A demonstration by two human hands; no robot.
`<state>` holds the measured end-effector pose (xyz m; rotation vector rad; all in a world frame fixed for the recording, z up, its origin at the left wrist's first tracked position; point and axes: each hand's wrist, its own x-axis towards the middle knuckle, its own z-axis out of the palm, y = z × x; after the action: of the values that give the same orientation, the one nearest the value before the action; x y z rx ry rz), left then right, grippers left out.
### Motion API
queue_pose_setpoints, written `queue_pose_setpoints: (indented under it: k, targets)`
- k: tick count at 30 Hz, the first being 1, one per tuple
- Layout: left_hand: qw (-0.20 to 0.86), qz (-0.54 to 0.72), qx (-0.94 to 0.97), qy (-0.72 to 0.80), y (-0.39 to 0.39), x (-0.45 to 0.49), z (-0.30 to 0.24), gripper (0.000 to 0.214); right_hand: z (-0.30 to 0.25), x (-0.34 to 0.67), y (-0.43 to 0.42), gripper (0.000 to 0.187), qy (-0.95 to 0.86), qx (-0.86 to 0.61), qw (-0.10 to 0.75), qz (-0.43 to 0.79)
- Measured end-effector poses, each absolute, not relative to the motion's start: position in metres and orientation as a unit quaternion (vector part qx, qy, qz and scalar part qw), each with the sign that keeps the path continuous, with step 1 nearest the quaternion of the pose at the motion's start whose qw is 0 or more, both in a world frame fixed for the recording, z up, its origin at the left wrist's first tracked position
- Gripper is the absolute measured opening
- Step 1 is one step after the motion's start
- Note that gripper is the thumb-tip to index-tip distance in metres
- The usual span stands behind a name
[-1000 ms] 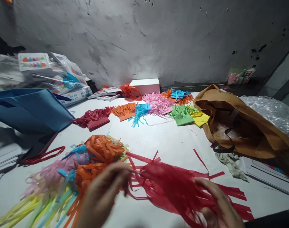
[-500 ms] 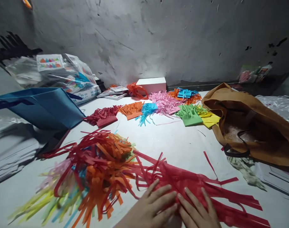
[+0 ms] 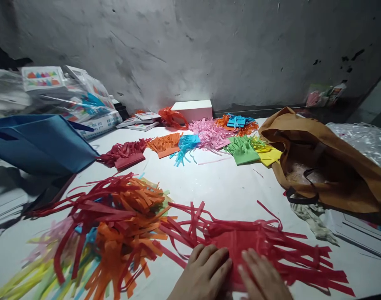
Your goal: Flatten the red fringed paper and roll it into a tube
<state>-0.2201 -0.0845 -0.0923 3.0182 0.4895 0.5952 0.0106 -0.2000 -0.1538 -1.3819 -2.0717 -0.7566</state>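
A sheet of red fringed tissue paper (image 3: 234,235) lies spread on the white table in front of me, its cut strips reaching left and right. My left hand (image 3: 206,266) is on its near left part, fingers bent down and closed on the paper; the thumb is hidden. Beside it my right hand (image 3: 261,273) touches the near right part with fingers stretched out, slightly blurred. To the left, a loose heap of tissue tassels (image 3: 115,225) in red, orange, yellow, green, blue and pink touches the red strips.
Folded fringed bundles line the back: red (image 3: 131,160), orange (image 3: 165,148), blue (image 3: 189,143), pink (image 3: 209,131), green (image 3: 243,152) and yellow (image 3: 270,156). A blue bag (image 3: 43,141) stands left, an open brown bag (image 3: 328,166) right. A white box (image 3: 192,110) stands against the wall.
The view has turned slightly right. My left hand's fingers have gone from spread flat to bent on the red tissue paper. More of the sheet's middle shows between my hands.
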Motion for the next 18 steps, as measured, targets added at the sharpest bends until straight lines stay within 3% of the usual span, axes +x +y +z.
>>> queue_pose_setpoints:
  k: [3,5,8,10,14,18]
  targets:
    - [0.007,0.187,0.965,0.181,-0.075,-0.219,-0.098,0.031,-0.151,-0.024,-0.172,0.039,-0.799,-0.472,0.188,-0.321]
    - [-0.044,0.159,0.951,0.261,-0.057,-0.226,-0.095,0.031,-0.151,-0.026,-0.168,0.047,-0.805,-0.463,0.188,-0.320]
    - [-0.133,0.153,0.878,0.433,-0.030,-0.242,-0.083,0.028,-0.153,-0.018,-0.175,0.040,-0.806,-0.473,0.196,-0.298]
    - [-0.155,0.175,0.852,0.468,-0.024,-0.250,-0.073,0.028,-0.155,-0.017,-0.179,0.042,-0.802,-0.483,0.203,-0.287]
    - [-0.075,0.237,0.927,0.282,-0.052,-0.242,-0.067,0.032,-0.156,-0.018,-0.180,0.036,-0.823,-0.445,0.219,-0.276]
    - [0.002,0.190,0.976,0.108,-0.085,-0.226,-0.080,0.029,-0.144,-0.002,-0.186,0.034,-0.835,-0.442,0.207,-0.255]
